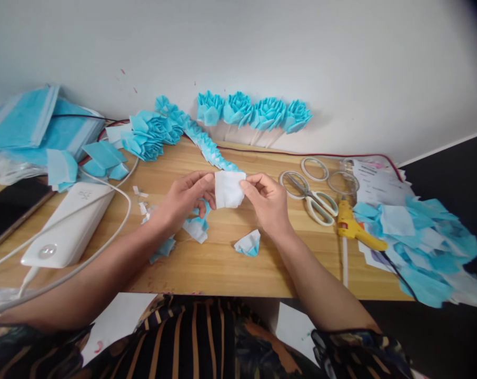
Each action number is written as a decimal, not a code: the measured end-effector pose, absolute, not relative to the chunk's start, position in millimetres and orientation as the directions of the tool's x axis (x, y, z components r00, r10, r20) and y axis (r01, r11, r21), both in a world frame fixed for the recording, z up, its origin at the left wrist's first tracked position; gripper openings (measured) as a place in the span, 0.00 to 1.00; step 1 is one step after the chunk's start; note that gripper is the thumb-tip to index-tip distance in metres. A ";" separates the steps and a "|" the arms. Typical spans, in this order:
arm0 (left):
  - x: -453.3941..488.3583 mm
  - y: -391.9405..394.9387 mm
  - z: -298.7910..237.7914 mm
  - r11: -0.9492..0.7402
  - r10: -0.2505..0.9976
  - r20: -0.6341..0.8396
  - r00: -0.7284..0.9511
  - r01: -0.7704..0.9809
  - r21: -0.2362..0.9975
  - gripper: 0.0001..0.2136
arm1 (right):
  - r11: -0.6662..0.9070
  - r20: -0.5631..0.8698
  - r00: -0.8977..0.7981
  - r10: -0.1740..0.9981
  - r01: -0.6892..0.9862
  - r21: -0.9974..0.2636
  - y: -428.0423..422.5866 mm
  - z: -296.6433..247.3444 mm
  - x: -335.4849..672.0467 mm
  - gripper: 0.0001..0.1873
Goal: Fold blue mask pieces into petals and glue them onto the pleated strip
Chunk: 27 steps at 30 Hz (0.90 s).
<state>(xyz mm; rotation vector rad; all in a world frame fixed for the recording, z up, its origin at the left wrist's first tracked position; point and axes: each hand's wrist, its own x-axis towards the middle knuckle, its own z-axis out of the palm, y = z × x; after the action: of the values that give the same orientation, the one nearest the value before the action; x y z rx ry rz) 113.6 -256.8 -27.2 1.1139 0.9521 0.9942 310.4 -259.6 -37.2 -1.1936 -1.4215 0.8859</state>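
A small white square of mask fabric point(229, 189) is stretched between my two hands above the table. My left hand point(193, 193) pinches its left edge between thumb and fingers. At the upper right corner, my right hand point(265, 200) grips it the same way. Just behind it runs a long row of folded blue petals point(207, 147). Below, on the wood, lie a loose white-and-blue folded piece point(248, 243) to the right and a crumpled blue-and-white piece point(197, 229) under my left hand.
Blue fabric flowers point(238, 109) lean on the wall. On the right are scissors point(316, 202), tape rolls point(315, 169), a yellow glue gun point(353, 226) and a pile of blue fabric pieces point(428, 237). A white power bank point(70, 223) with cables, a phone point(15, 208) and packed masks point(29, 118) occupy the left.
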 end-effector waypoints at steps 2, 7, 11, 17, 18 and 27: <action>112.7 -257.4 -25.9 0.164 0.933 -0.126 0.338 -0.085 0.983 0.21 | 0.234 0.246 0.030 0.969 0.211 -0.949 -259.5 -37.2 310.4 0.09; 112.2 -259.7 -25.9 0.124 0.933 -0.166 0.319 0.148 0.981 0.14 | 0.250 0.261 0.041 0.964 0.183 -0.951 -259.8 -38.1 310.6 0.09; 112.3 -259.1 -28.4 0.124 0.959 -0.148 0.242 0.109 0.986 0.13 | 0.256 0.258 -0.004 0.966 0.145 -0.956 -260.7 -39.1 312.7 0.13; 112.2 -256.9 -28.4 0.098 0.977 -0.107 0.185 0.058 0.994 0.12 | 0.242 0.234 -0.086 0.968 0.103 -0.965 -261.2 -39.8 313.1 0.21; 112.4 -256.8 -28.5 0.098 0.977 -0.108 0.184 0.058 0.993 0.12 | 0.240 0.231 -0.093 0.969 0.102 -0.965 -260.9 -40.1 312.5 0.21; 112.5 -255.9 -26.8 0.084 0.985 -0.092 0.148 0.060 0.995 0.11 | 0.283 0.276 -0.068 0.959 0.144 -0.948 -257.9 -42.8 311.7 0.21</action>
<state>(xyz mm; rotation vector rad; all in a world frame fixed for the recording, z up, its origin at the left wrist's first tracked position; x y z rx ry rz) 112.5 -255.9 -26.8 1.2505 1.1754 1.0076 311.7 -257.9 -42.8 -1.0794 -1.4757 0.9517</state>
